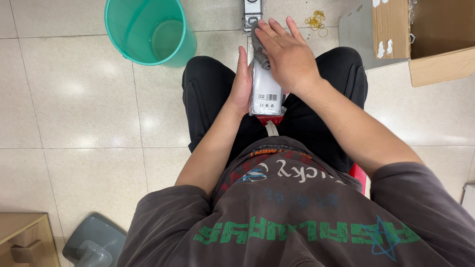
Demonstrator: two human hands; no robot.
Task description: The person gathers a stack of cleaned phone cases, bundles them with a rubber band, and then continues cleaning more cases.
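Here's the white flat package (266, 94), a slim clear-fronted pack with a label patch at its near end, lying lengthwise over the person's lap between the two black-trousered thighs (208, 94). On its far end sits a grey cloth (259, 47), bunched up and pressed down onto the pack.

Now the grip. The left hand (241, 84) is set edge-on along the pack's left side, palm against it, fingers running up the long edge, a steadying, closed hold on the package from the side. How far the fingers wrap beneath cannot be told. The right hand (287, 54) lies flat on top, fingers spread and extended toward the far end, palm down on the cloth and pack; it presses rather than clasps, so that grip is open-handed, covering most of the pack's upper half. The pack is sandwiched: left hand beside, right hand above.

Just past the fingertips, on the tiled floor (74, 99), lies another similar pack (251, 12), partly cut off by the frame's edge. To the left stands a green plastic bucket (148, 32). To the right, a small scatter of yellow rubber bands (315, 22), and beyond them an open cardboard box (425, 44). A red seat (359, 174) peeks out under the right thigh.
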